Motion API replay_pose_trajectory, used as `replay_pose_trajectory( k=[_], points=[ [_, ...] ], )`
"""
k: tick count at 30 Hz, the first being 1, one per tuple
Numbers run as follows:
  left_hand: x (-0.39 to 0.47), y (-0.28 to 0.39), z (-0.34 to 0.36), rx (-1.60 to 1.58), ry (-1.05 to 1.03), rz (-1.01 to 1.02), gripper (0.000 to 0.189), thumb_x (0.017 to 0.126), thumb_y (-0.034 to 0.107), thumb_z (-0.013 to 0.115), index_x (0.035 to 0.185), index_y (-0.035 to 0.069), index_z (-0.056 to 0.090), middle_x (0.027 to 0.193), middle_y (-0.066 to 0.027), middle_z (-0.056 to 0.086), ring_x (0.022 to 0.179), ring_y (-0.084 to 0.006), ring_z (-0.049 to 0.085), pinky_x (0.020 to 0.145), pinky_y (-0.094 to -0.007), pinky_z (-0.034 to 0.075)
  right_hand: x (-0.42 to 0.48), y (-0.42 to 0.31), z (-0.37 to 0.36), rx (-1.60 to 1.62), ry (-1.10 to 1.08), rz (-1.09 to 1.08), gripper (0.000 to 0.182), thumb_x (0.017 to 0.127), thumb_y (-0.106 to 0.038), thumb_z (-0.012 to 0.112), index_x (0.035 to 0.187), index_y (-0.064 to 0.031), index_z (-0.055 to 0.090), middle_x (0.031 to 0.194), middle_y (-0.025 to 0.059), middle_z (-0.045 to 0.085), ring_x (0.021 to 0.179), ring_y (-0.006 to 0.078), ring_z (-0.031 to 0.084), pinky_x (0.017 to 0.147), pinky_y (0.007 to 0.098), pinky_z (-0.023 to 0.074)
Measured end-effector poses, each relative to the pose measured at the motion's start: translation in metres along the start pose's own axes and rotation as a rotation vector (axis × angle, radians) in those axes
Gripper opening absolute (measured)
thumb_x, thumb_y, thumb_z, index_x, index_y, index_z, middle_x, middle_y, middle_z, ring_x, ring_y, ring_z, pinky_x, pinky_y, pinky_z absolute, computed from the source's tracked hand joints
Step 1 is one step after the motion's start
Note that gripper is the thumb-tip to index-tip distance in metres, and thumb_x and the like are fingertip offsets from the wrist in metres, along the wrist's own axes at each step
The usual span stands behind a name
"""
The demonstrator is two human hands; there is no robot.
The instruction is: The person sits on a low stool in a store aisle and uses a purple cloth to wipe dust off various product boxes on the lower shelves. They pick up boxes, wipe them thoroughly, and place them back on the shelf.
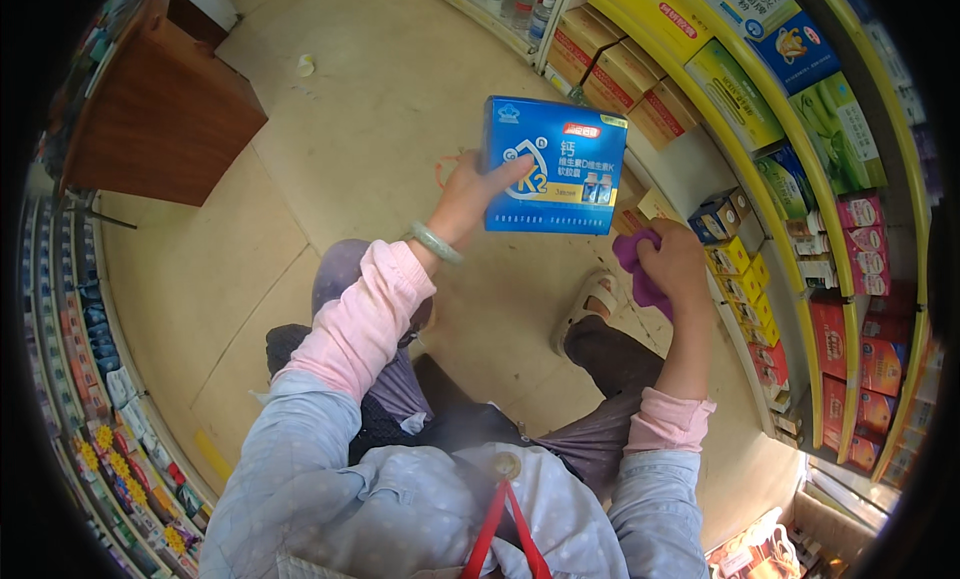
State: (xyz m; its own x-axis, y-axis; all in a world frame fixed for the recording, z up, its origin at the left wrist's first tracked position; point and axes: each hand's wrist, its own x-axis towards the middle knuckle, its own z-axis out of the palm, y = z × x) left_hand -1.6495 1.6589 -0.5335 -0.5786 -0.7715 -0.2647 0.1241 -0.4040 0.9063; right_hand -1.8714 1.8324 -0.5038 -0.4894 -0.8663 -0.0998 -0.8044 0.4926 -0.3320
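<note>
My left hand (471,190) grips a blue supplement carton (556,166) by its left side, thumb across the front face. The carton is held up above the floor, its printed front towards me; it bears a picture of two bottles. A purple cloth (637,264) is bunched in my right hand (669,258), just right of and below the carton and apart from it. Beside my right hand, on the lower shelf, stand small yellow boxes (739,279) and a dark blue-and-brown box (718,213).
Yellow-edged shelves (739,140) with packed cartons curve along the right. Tan cartons (615,80) fill part of the bottom shelf, near plastic bottles (525,5). A brown wooden desk (169,102) stands at upper left. More stocked shelving (124,429) runs down the left. A crumpled scrap (305,65) lies on the floor.
</note>
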Motion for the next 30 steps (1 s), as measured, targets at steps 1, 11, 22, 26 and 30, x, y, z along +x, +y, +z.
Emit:
replay_pose_trajectory(
  k=[1, 11, 22, 26, 30],
  points=[
    [0.001, 0.000, 0.002, 0.061, -0.044, -0.022, 0.064, 0.080, 0.038, 0.077, 0.116, -0.009, 0.052, 0.106, -0.0167, 0.065, 0.091, -0.0189, 0.066, 0.077, -0.0290, 0.055, 0.001, 0.002, -0.006, 0.009, 0.032, 0.060, 0.028, 0.076, -0.023, 0.062, 0.097, -0.0079, 0.072, 0.092, 0.0197, 0.069, 0.084, 0.0372, 0.065, 0.079, 0.0436, 0.0520],
    [-0.002, -0.017, 0.010, 0.659, -0.248, 0.320, 0.074, 0.062, 0.043, 0.087, 0.109, -0.006, 0.058, 0.099, -0.0182, 0.065, 0.090, -0.0267, 0.063, 0.081, -0.0353, 0.051, -0.002, 0.001, -0.042, 0.335, -0.134, -0.090, 0.100, 0.066, -0.033, 0.078, 0.150, -0.0131, 0.027, 0.124, 0.0231, 0.060, 0.113, 0.0349, 0.061, 0.100, 0.0370, 0.0454],
    [-0.016, -0.030, 0.022, 1.129, -0.519, 0.422, 0.089, 0.054, 0.042, 0.087, 0.121, -0.004, 0.052, 0.111, -0.0210, 0.058, 0.104, -0.0356, 0.051, 0.095, -0.0411, 0.043, -0.018, -0.003, 0.000, 0.244, -0.459, -0.087, 0.089, 0.057, -0.029, 0.082, 0.134, -0.0059, 0.045, 0.112, 0.0222, 0.063, 0.103, 0.0372, 0.062, 0.089, 0.0388, 0.0492],
    [-0.013, -0.030, 0.028, 1.055, -0.329, 0.444, 0.080, 0.064, 0.033, 0.083, 0.126, -0.004, 0.048, 0.118, -0.0195, 0.057, 0.110, -0.0355, 0.050, 0.098, -0.0407, 0.041, -0.003, 0.008, -0.019, 0.079, -0.251, -0.091, 0.079, 0.058, -0.028, 0.081, 0.128, -0.0075, 0.051, 0.110, 0.0209, 0.064, 0.100, 0.0379, 0.063, 0.086, 0.0416, 0.0502],
    [-0.018, -0.018, 0.036, 1.022, -0.278, 0.460, 0.068, 0.076, 0.021, 0.076, 0.132, 0.000, 0.044, 0.123, -0.0164, 0.056, 0.115, -0.0318, 0.049, 0.102, -0.0394, 0.037, 0.038, 0.057, -0.031, -0.133, -0.048, 0.023, 0.071, 0.061, -0.027, 0.078, 0.125, -0.0094, 0.051, 0.111, 0.0191, 0.063, 0.097, 0.0375, 0.064, 0.083, 0.0430, 0.0518]
  ],
)
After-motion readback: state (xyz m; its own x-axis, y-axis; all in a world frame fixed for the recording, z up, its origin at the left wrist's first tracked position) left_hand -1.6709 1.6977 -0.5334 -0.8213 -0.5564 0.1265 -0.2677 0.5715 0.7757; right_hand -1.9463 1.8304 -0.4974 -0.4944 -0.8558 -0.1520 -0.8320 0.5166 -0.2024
